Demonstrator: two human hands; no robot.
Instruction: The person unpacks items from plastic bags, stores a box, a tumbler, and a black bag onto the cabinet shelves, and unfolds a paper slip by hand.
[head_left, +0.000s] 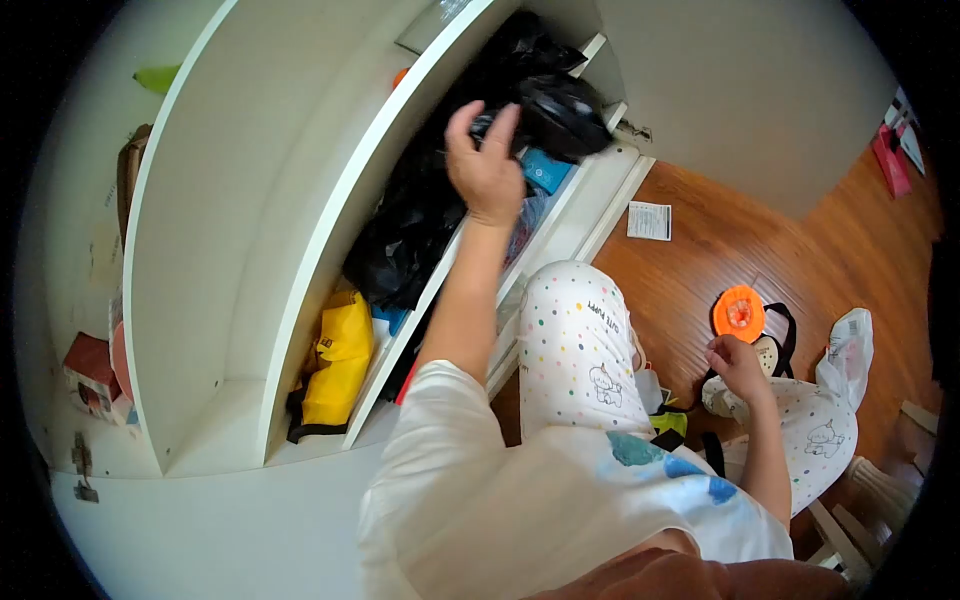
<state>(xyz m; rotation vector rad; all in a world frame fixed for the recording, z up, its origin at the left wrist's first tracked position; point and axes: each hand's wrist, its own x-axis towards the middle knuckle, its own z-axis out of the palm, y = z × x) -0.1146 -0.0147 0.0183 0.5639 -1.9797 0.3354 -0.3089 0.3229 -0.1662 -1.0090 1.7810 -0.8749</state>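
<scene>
My left hand (pixel 485 168) reaches into a low cabinet shelf, thumb and finger spread apart, slightly blurred. It is over black plastic bags (pixel 405 240), and whether it touches them I cannot tell. A shiny black bundle (pixel 565 115) lies just beyond its fingertips, and a blue packet (pixel 545 170) sits to its right. My right hand (pixel 738 365) is loosely curled above my leg, with nothing visible in it. Nearest to it is an orange round object (pixel 738 314) with a clear, crinkled middle, beside a black strap (pixel 785 340) on the floor.
A yellow bag (pixel 338 350) lies at the near end of the same shelf. White shelf boards (pixel 335 200) and an open cabinet door (pixel 740 90) surround the reach. On the wooden floor are a printed paper (pixel 649 221) and a clear plastic bag (pixel 847 355).
</scene>
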